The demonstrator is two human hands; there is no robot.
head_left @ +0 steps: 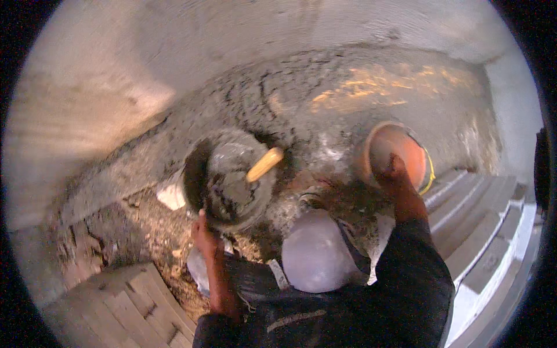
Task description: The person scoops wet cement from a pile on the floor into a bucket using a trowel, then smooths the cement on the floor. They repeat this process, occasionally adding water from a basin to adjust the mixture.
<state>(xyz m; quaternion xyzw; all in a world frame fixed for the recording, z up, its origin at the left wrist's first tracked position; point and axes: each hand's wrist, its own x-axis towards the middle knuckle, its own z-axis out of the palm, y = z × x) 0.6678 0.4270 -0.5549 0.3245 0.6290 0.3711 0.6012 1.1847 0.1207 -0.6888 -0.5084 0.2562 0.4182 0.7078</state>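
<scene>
1. Left hand (210,239) is at the near rim of the basin (197,168), its thumb raised against the edge; whether the fingers grip the rim cannot be told.
2. Right hand (397,169) is well to the right of the basin, reaching into the mouth of the bucket (415,155). Its fingers look curled, but whether they grasp anything cannot be told.
3. Basin: round and dark, holding a wet grey mix (232,194).
4. Handle (265,165): wooden, slanting up toward the basin's right rim; what it belongs to is unclear.
5. Bucket: orange, right of the basin, with a yellow bail (430,171) along its outer side.
6. Blocks (130,301) lie stacked below and left of the basin; more blocks (478,217) are far to its right.
7. Pale scrap (171,197): just left of the basin.
8. Wall (278,23): beyond the basin, past a strip of rough grey ground (243,93).
</scene>
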